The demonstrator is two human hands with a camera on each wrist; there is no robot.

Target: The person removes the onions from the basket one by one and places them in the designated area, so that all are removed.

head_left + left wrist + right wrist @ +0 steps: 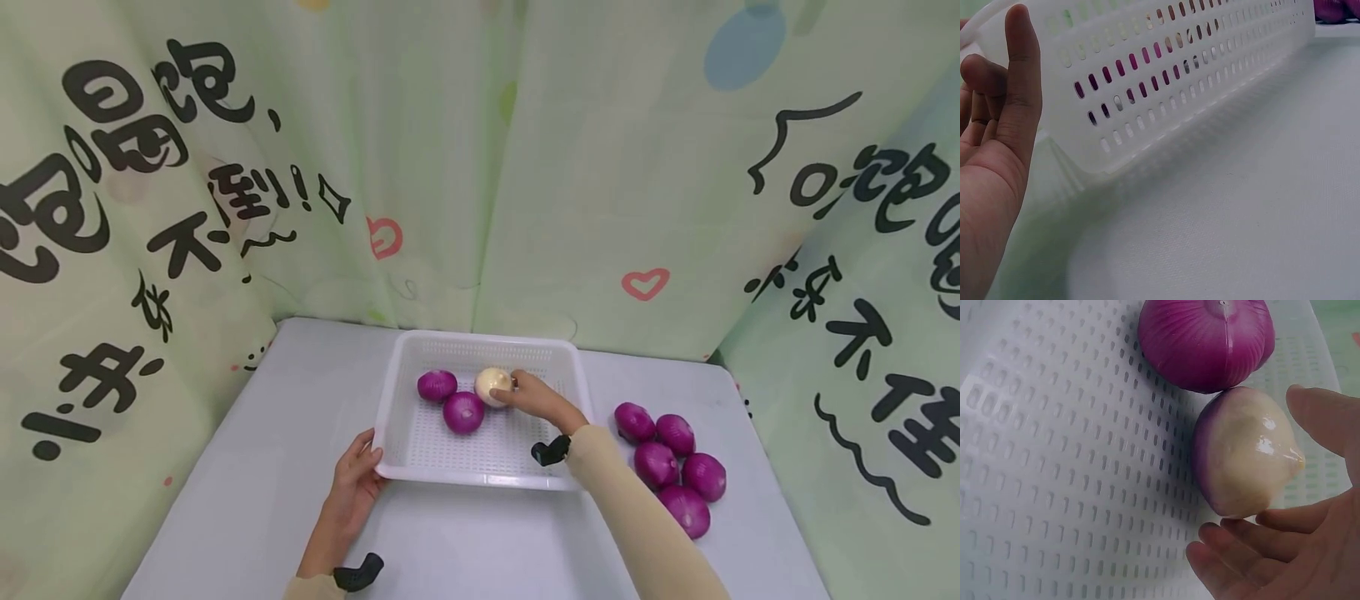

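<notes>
A white perforated plastic basket [480, 481] stands on the table. In it lie two purple onions [462, 413] [437, 386] and a whitish onion [493, 387] with a purple side. My right hand [536, 396] reaches over the basket's right part to the whitish onion. In the right wrist view its fingertips [1241, 534] are right at the onion's edge, and the thumb is spread a little away from it. My left hand [352, 483] holds the basket at its near left corner, the thumb [1022, 69] upright against the outside in the left wrist view.
Several purple onions [656, 465] lie grouped on the table [300, 392] to the right of the basket, partly behind the right sleeve [637, 508]. A pale green curtain [570, 167] with black lettering surrounds the table's back and sides.
</notes>
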